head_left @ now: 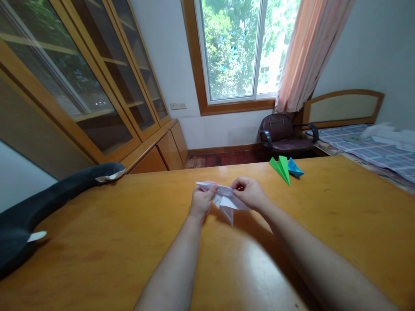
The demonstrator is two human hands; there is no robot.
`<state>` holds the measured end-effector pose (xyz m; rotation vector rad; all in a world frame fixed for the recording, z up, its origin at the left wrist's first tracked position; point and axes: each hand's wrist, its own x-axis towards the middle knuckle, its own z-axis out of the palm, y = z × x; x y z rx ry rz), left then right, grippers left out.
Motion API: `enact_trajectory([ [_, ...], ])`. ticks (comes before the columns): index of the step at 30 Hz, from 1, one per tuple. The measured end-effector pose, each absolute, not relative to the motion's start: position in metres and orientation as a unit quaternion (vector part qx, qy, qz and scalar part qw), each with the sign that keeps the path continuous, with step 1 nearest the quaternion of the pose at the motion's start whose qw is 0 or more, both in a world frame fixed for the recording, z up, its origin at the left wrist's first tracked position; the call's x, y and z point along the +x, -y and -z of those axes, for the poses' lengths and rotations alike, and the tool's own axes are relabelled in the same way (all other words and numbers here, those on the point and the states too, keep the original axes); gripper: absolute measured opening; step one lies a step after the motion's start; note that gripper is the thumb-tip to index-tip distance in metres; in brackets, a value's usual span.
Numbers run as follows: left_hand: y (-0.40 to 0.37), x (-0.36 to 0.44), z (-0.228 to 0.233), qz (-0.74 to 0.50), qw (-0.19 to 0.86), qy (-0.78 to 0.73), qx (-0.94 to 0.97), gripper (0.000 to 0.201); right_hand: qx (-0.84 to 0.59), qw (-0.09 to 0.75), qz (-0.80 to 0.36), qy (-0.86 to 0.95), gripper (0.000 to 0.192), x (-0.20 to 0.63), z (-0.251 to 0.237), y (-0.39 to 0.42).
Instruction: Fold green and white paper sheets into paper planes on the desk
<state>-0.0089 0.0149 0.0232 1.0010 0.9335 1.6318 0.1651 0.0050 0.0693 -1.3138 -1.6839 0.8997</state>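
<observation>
A folded sheet of white paper [231, 201] is held just above the wooden table, with several creased layers and a pointed flap hanging toward me. My left hand [201, 199] grips its left end, the thumb lying on top. At the upper right edge, my right hand [249, 192] pinches the paper between thumb and fingers. The fingers beneath the sheet are partly hidden. Beyond my right hand, a green paper plane [281, 167] lies near the far table edge, and a blue folded paper boat [295, 168] is right beside it.
The wooden table [113, 250] spreads under both arms. A dark, curved object with white patches [65, 185] lies along its left side. Past the far edge stand a glass-door cabinet [97, 77], a brown armchair [280, 131] and a bed [353, 134]. A window [233, 52] is behind.
</observation>
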Motion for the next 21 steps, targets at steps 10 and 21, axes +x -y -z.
enact_trajectory([
  [10,-0.023,-0.003,-0.015,-0.700,0.504,-0.379,0.335,0.052,-0.464,0.398,-0.496,0.617,0.034,0.186,-0.068,-0.017],
  [21,-0.017,0.007,-0.014,-0.700,0.554,-0.318,0.318,0.052,-0.440,0.363,-0.115,0.813,0.013,0.158,-0.045,-0.007],
])
